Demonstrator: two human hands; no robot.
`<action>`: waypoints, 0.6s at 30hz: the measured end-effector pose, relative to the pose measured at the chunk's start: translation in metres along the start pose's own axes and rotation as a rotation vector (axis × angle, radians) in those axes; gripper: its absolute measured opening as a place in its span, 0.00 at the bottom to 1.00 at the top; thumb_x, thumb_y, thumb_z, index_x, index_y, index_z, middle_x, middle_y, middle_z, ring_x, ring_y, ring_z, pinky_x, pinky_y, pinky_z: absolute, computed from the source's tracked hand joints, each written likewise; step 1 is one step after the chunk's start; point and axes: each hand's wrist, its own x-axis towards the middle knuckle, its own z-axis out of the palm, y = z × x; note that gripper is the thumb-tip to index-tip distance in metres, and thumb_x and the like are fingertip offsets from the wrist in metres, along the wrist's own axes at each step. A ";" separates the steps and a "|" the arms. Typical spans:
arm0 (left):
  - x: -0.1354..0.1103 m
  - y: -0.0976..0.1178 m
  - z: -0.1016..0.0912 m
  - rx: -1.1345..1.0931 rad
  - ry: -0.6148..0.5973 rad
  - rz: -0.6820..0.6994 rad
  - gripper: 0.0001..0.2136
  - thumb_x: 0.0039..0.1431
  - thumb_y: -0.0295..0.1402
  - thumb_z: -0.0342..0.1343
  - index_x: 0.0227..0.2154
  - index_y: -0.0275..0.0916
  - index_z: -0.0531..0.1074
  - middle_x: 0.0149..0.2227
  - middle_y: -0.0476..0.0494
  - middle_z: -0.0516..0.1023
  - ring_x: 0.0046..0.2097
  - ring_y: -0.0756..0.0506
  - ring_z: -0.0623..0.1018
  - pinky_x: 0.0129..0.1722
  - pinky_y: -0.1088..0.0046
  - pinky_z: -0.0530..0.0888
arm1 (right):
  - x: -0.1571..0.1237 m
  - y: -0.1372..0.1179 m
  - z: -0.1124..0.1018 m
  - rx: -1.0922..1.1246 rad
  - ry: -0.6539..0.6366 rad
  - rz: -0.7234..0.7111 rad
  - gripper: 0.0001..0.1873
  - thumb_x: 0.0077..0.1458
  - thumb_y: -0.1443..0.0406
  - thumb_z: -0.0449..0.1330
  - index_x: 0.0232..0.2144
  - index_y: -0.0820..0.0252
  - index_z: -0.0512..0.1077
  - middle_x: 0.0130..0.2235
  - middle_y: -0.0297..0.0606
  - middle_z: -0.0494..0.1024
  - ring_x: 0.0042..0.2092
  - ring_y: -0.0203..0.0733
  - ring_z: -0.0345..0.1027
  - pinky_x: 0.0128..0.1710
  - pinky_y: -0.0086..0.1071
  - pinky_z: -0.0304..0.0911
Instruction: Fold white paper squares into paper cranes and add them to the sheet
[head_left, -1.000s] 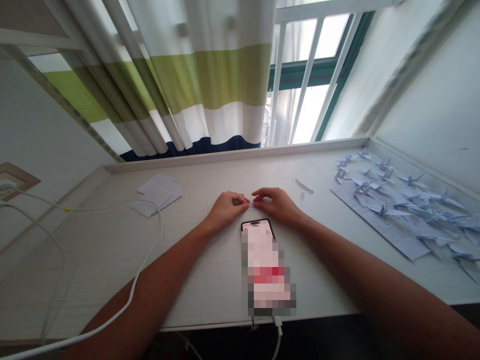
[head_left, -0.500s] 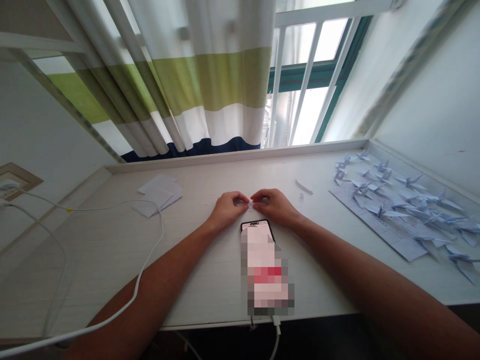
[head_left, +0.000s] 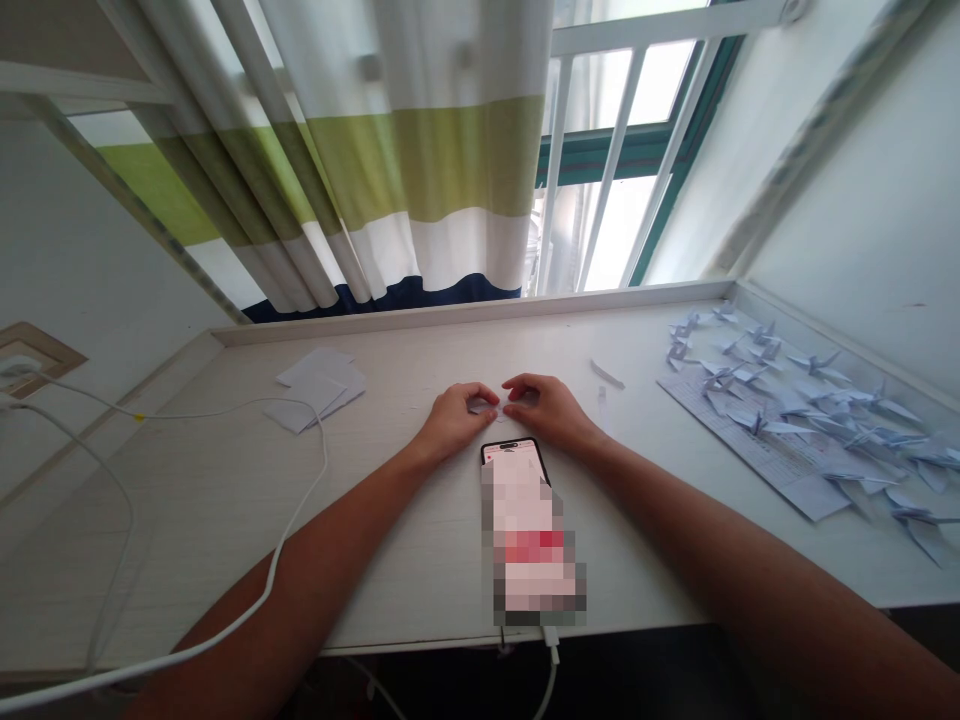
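A small piece of white folded paper (head_left: 502, 409) lies between my two hands at the middle of the desk, mostly covered by my fingers. My left hand (head_left: 460, 414) pinches its left side between thumb and fingers. From the other side, my right hand (head_left: 541, 405) curls its thumb and fingers onto the paper's right part. The shape of the paper is too small and hidden to make out. Just below my hands lies a phone (head_left: 517, 455) with its screen lit and partly blurred.
Several folded paper cranes (head_left: 765, 425) lie at the right, some on a printed sheet (head_left: 814, 500). White paper squares (head_left: 322, 385) rest at the left. Thin paper strips (head_left: 606, 374) lie right of my hands. A white cable (head_left: 292, 520) crosses my left forearm.
Both hands stay at nearly the same spot around the paper. My right fingertips have shifted slightly, so the gap between the hands is a little wider.
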 end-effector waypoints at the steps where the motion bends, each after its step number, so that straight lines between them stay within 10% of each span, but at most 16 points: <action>1: -0.002 0.001 0.000 0.030 0.008 0.009 0.07 0.55 0.32 0.62 0.37 0.41 0.79 0.40 0.44 0.83 0.43 0.43 0.80 0.49 0.65 0.75 | 0.000 0.000 0.000 -0.018 0.002 -0.010 0.17 0.51 0.68 0.67 0.46 0.58 0.79 0.42 0.41 0.83 0.44 0.44 0.77 0.48 0.38 0.70; 9: -0.002 0.008 -0.001 0.397 0.162 0.212 0.04 0.58 0.30 0.62 0.36 0.43 0.78 0.41 0.45 0.82 0.50 0.39 0.75 0.54 0.57 0.69 | -0.003 -0.002 -0.007 -0.245 -0.078 -0.169 0.14 0.62 0.62 0.61 0.48 0.56 0.79 0.48 0.44 0.83 0.52 0.50 0.75 0.56 0.46 0.67; 18: -0.002 0.002 -0.005 0.409 0.010 0.318 0.09 0.63 0.29 0.54 0.40 0.42 0.80 0.45 0.43 0.83 0.49 0.42 0.79 0.55 0.61 0.71 | -0.009 -0.005 -0.019 -0.351 -0.205 -0.379 0.12 0.63 0.64 0.59 0.46 0.55 0.80 0.55 0.41 0.80 0.61 0.53 0.68 0.62 0.51 0.60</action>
